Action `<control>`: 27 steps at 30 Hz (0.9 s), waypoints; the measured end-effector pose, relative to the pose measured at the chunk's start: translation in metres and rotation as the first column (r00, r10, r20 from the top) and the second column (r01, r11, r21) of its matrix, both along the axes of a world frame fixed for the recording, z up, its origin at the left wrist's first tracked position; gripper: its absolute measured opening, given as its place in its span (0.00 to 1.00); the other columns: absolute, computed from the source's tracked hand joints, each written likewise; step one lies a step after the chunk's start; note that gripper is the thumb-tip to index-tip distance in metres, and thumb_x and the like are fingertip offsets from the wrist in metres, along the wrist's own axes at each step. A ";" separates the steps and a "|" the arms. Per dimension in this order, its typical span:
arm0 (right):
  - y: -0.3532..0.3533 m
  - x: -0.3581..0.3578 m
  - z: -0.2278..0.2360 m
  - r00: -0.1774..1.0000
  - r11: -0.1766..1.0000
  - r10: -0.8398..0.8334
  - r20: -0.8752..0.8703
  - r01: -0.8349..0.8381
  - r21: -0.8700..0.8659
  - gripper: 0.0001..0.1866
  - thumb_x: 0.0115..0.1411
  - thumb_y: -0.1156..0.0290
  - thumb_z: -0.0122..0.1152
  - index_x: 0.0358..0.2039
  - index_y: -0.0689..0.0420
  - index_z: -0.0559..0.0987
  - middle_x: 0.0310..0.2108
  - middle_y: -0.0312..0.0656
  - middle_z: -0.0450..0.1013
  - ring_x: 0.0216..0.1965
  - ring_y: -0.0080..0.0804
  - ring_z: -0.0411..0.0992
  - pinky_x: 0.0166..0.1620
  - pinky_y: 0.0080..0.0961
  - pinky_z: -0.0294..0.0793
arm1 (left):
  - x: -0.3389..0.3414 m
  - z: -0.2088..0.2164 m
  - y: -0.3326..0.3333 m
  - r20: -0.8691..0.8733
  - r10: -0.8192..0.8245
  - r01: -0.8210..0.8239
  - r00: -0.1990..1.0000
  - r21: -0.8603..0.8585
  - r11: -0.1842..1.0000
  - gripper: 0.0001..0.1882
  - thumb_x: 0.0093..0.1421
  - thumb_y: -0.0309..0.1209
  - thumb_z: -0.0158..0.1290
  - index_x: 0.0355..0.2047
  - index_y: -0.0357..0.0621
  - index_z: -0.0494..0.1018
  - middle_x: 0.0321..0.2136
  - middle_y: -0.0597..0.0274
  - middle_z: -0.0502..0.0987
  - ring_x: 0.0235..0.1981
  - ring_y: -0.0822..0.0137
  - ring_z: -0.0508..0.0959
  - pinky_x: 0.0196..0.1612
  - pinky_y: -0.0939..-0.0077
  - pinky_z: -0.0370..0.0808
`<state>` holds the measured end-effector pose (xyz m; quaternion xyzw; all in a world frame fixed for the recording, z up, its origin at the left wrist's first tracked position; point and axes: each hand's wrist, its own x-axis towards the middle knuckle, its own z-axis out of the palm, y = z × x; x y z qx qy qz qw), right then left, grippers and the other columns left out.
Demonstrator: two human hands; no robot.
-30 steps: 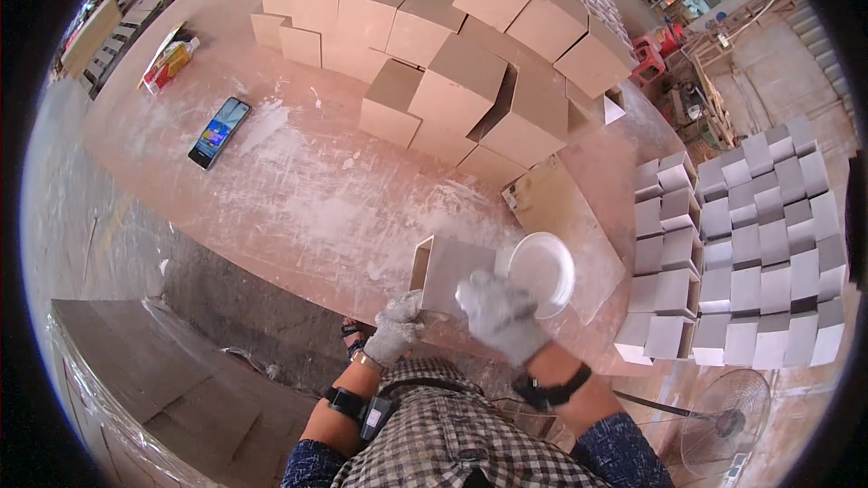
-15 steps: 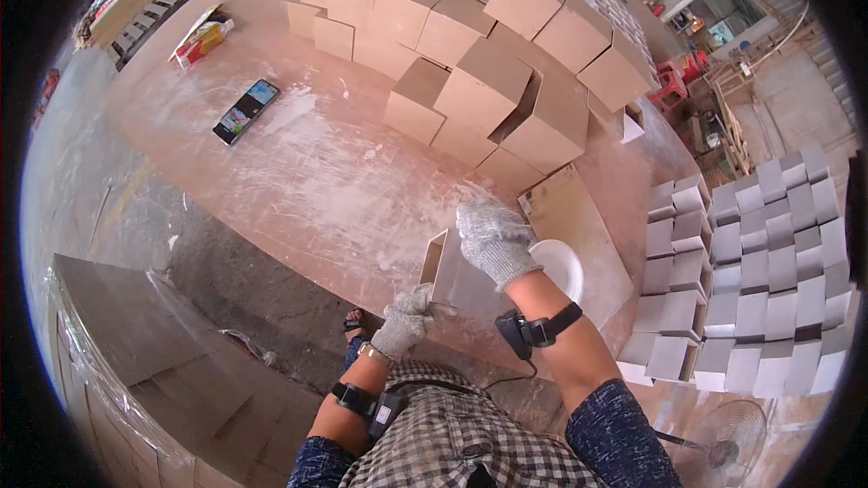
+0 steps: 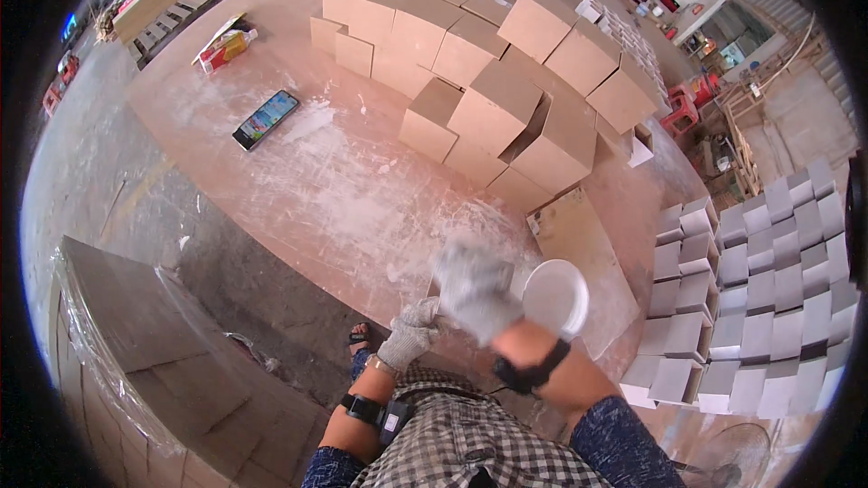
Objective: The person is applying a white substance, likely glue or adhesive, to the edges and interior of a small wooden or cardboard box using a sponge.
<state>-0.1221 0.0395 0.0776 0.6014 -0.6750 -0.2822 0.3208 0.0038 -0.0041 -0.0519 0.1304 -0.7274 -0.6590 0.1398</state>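
Observation:
At the near edge of the table, my gloved left hand [image 3: 414,325] has its fingers curled on the near end of a small grey-and-brown cardboard box [image 3: 433,289]. Little of the box shows, because my right hand [image 3: 475,285] passes over it. That hand also wears a pale knitted glove, and motion smears its fingers, so their grip is unclear. Just to its right stands a round white tub [image 3: 555,297], its rim facing up. Under and beyond the tub lies a flat tan board [image 3: 589,239].
Brown cardboard boxes [image 3: 493,99] are piled across the dusty table [image 3: 362,190]. A phone [image 3: 266,120] and a red-yellow packet [image 3: 228,50] lie left. Several rows of grey-white boxes [image 3: 750,298] stand right. A plastic-wrapped stack [image 3: 136,334] stands at lower left.
My right hand has swept down and slightly left, now covering most of the small box. My left hand stays at its near end. The whole view has shifted slightly.

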 end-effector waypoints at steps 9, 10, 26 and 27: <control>-0.015 -0.051 -0.021 0.909 0.981 0.126 0.397 -0.055 -0.186 0.07 0.45 0.72 0.51 0.27 0.55 0.72 0.25 0.45 0.68 0.25 0.39 0.69 0.24 0.40 0.70 | -0.005 0.016 0.002 -0.123 0.037 0.001 0.992 0.289 0.957 0.20 0.47 0.25 0.58 0.43 0.43 0.74 0.41 0.58 0.76 0.42 0.62 0.76 0.46 0.71 0.72; -0.018 -0.040 -0.001 0.842 0.984 0.137 0.522 -0.054 -0.172 0.07 0.49 0.71 0.49 0.29 0.58 0.72 0.24 0.48 0.68 0.23 0.40 0.70 0.21 0.41 0.69 | 0.000 0.016 0.002 -0.117 0.038 -0.003 0.992 0.289 0.957 0.20 0.47 0.25 0.58 0.43 0.43 0.74 0.41 0.58 0.76 0.42 0.62 0.76 0.46 0.71 0.72; 0.106 -0.071 0.038 0.842 0.932 0.202 0.500 -0.008 -0.363 0.07 0.51 0.67 0.55 0.32 0.50 0.73 0.30 0.40 0.67 0.25 0.38 0.69 0.24 0.38 0.68 | 0.002 0.051 -0.007 0.017 0.067 -0.066 0.998 -0.011 0.998 0.21 0.47 0.21 0.61 0.44 0.41 0.75 0.39 0.64 0.77 0.40 0.71 0.75 0.42 0.75 0.73; 0.101 -0.081 0.040 0.832 0.877 0.343 0.435 -0.118 -0.466 0.07 0.51 0.67 0.56 0.32 0.50 0.74 0.30 0.40 0.68 0.24 0.38 0.69 0.24 0.38 0.69 | 0.002 0.052 -0.006 0.025 0.081 -0.079 0.996 -0.056 0.995 0.19 0.48 0.21 0.59 0.44 0.42 0.75 0.39 0.64 0.77 0.39 0.72 0.75 0.41 0.76 0.73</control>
